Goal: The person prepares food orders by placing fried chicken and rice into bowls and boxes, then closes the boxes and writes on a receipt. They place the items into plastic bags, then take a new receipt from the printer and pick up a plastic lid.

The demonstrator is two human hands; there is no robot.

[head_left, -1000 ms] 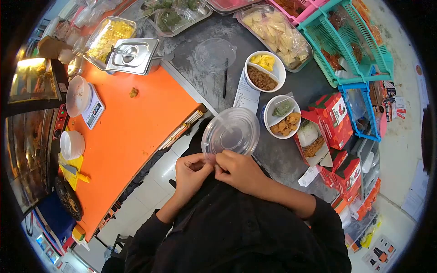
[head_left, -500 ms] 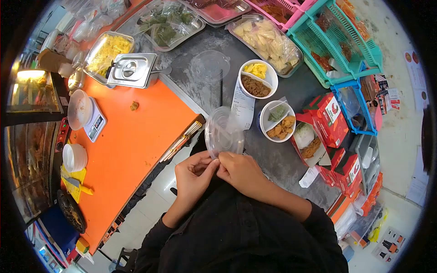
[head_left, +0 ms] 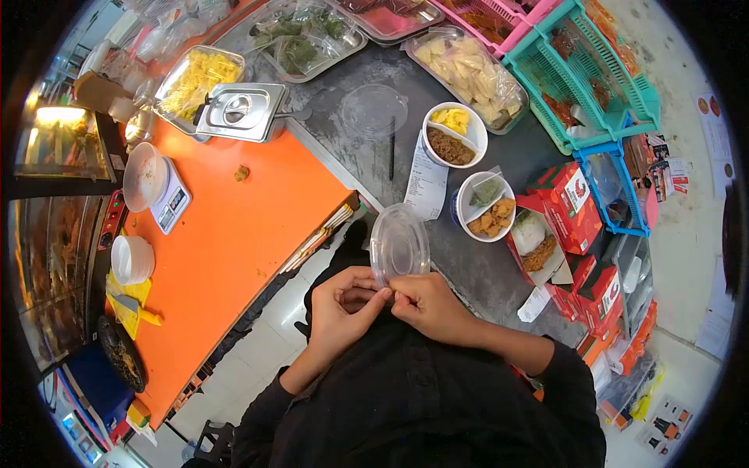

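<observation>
A clear round plastic lid (head_left: 399,240) is held upright in front of my body, pinched along its lower rim by both hands. My left hand (head_left: 349,306) grips its left lower edge between thumb and fingers. On the other side, my right hand (head_left: 431,306) closes on the rim with curled fingers. Beyond the lid stand two open divided bowls. One bowl (head_left: 483,206) has fried chicken pieces and a small green packet. The farther bowl (head_left: 455,135) contains yellow pieces and brown minced food. A printed receipt (head_left: 426,185) lies beside them, and another clear lid (head_left: 374,111) rests on the dark counter.
Red boxes (head_left: 567,204) stand at the right, near an open box with rice and fried chicken. Green baskets (head_left: 577,78) and food trays (head_left: 468,74) line the back. On the orange table (head_left: 257,203) are a scale (head_left: 170,199), stacked white bowls (head_left: 132,260) and a knife (head_left: 133,306).
Both hands and the lid have shifted slightly right and down in view, the lid turning a little. The whole scene has shifted slightly with the head. The grip stays on the rim.
</observation>
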